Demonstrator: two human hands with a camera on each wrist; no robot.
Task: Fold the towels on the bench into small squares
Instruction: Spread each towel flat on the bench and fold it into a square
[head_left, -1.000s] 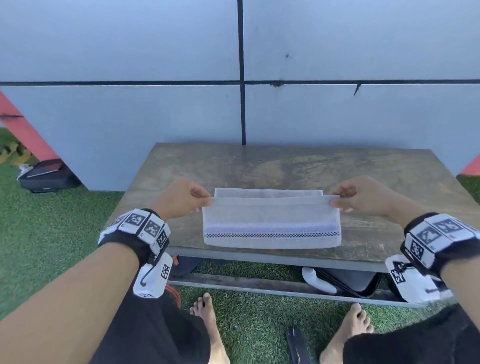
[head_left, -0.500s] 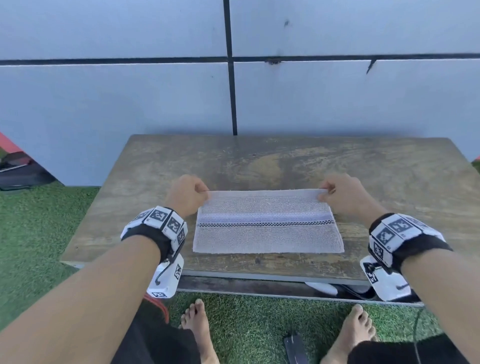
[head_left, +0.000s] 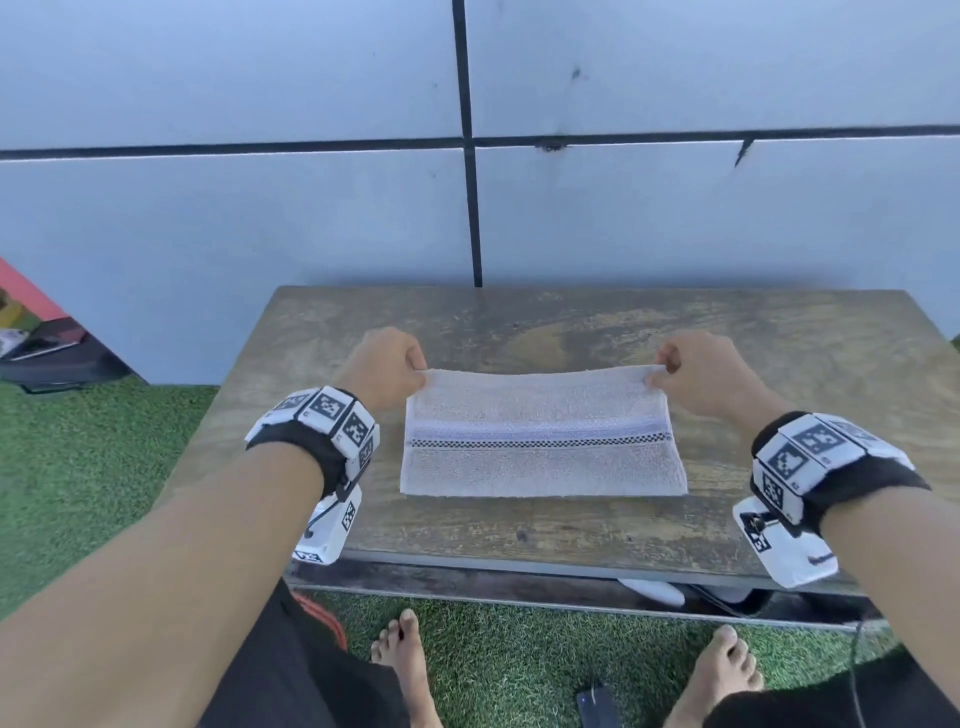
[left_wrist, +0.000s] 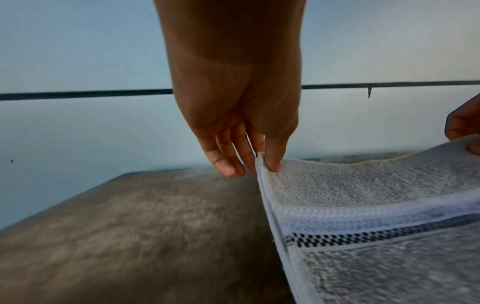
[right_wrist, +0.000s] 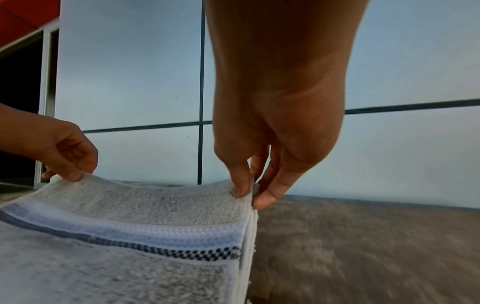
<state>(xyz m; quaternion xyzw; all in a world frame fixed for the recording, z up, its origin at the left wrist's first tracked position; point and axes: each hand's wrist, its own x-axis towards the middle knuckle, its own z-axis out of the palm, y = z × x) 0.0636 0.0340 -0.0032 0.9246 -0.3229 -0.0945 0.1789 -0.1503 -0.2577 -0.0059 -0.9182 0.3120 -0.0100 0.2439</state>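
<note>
A white towel (head_left: 540, 457) with a pale blue band and a dark checked stripe lies folded on the wooden bench (head_left: 779, 364). My left hand (head_left: 387, 366) pinches its far left corner (left_wrist: 262, 162) between thumb and fingers. My right hand (head_left: 698, 371) pinches the far right corner (right_wrist: 250, 189) the same way. The far edge is lifted and sags a little in the middle, while the near part rests flat on the bench. The towel (right_wrist: 130, 236) shows several stacked layers along its right side.
A pale panelled wall (head_left: 675, 218) stands right behind the bench. Green artificial grass (head_left: 78, 467) surrounds it. A dark bag (head_left: 52, 353) lies on the ground at far left. My bare feet (head_left: 400, 654) and a small dark device (head_left: 597, 706) are below the bench's near edge.
Both hands have carried the towel's edge away from me, over the folded part, toward the far side of the bench. The towel now lies farther in from the near edge.
</note>
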